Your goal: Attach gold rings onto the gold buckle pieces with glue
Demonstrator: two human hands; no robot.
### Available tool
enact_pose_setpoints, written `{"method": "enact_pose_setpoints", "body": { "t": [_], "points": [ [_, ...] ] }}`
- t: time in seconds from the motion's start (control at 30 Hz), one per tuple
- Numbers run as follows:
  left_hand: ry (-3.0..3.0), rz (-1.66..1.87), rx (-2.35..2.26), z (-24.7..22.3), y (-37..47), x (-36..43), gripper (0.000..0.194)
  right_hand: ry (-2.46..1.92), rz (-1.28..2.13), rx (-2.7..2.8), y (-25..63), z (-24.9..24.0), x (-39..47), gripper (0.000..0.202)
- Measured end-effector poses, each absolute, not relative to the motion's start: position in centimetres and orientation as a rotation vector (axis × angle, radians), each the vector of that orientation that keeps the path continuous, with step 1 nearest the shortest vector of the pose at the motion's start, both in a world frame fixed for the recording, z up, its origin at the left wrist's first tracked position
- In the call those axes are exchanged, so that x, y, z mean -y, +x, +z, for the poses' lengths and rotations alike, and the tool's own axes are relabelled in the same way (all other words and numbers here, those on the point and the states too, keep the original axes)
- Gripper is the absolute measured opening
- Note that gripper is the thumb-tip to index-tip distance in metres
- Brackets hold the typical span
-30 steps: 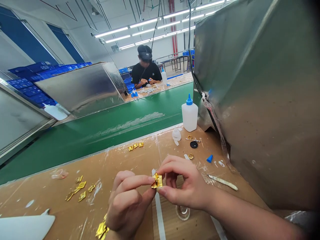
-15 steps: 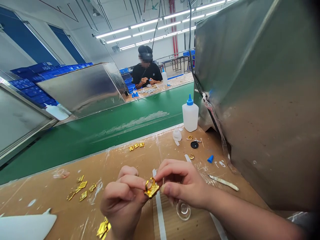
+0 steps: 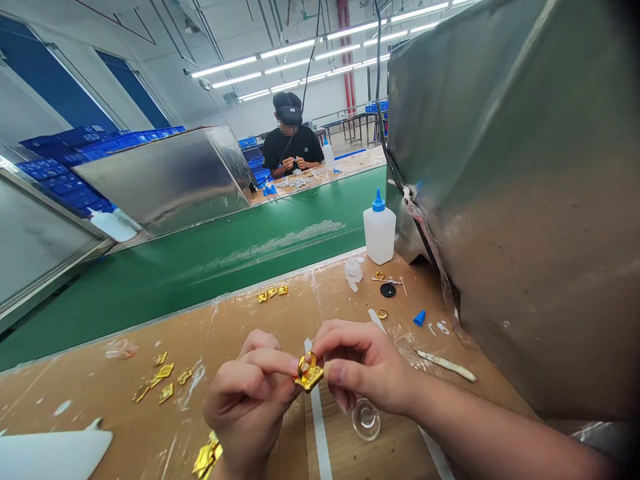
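Observation:
Between both hands is a gold-coloured ring (image 3: pixel 310 379), with a squarish flat plate below and an open loop standing up on it. My left hand (image 3: pixel 250 393) pinches its left side with thumb and index finger; the other fingers are curled. From the right, my right hand (image 3: pixel 370 367) has its index fingertip at the loop and its thumb by the plate's edge. A small clear dish (image 3: pixel 367 420) lies under my right hand, partly covered by it. Beside my left wrist, several gold pieces (image 3: pixel 206 459) lie in a pile, partly hidden.
Several gold pieces (image 3: pixel 161 378) lie at left, three more (image 3: pixel 273 293) near the green belt (image 3: pixel 240 247). A white bottle (image 3: pixel 379 230), blue cap (image 3: pixel 419 318) and pale-handled knife-like tool (image 3: pixel 445 365) are at right, beside a metal panel (image 3: pixel 525 220). A co-worker (image 3: pixel 293 143) sits across.
The gold ring has shifted slightly right and up and turned a little, with both hands still at it. The co-worker's head has moved slightly.

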State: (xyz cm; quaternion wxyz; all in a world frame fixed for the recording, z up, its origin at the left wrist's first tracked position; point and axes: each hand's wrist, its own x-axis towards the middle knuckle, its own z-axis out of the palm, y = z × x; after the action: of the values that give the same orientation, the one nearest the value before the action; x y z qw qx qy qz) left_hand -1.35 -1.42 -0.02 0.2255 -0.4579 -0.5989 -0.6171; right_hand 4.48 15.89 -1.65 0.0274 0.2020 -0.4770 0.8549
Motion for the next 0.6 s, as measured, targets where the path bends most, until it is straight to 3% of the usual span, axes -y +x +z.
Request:
{"method": "enact_pose_setpoints", "body": {
  "t": [0.1, 0.27, 0.4, 0.6],
  "points": [
    [-1.163, -1.432, 1.676, 1.5, -1.7, 2.3, 0.04, 0.434, 2.43, 1.478, 4.3, -1.5, -16.3, 0.026],
    [-0.886, -0.778, 2.157, 4.5, -4.0, 6.1, 0.014, 0.024, 2.223, 1.407, 3.9, -1.6, -17.3, 0.029],
    [-0.684, -0.196, 2.616, 3.8, -8.4, 8.6, 0.017, 0.019, 2.22, 1.366, 3.7, -1.7, -17.6, 0.029],
    [-0.78, -0.052, 2.853, -0.6, -14.5, 8.6, 0.017, 0.02, 2.092, 1.449, 3.5, -1.5, -18.0, 0.029]
  ]
}}
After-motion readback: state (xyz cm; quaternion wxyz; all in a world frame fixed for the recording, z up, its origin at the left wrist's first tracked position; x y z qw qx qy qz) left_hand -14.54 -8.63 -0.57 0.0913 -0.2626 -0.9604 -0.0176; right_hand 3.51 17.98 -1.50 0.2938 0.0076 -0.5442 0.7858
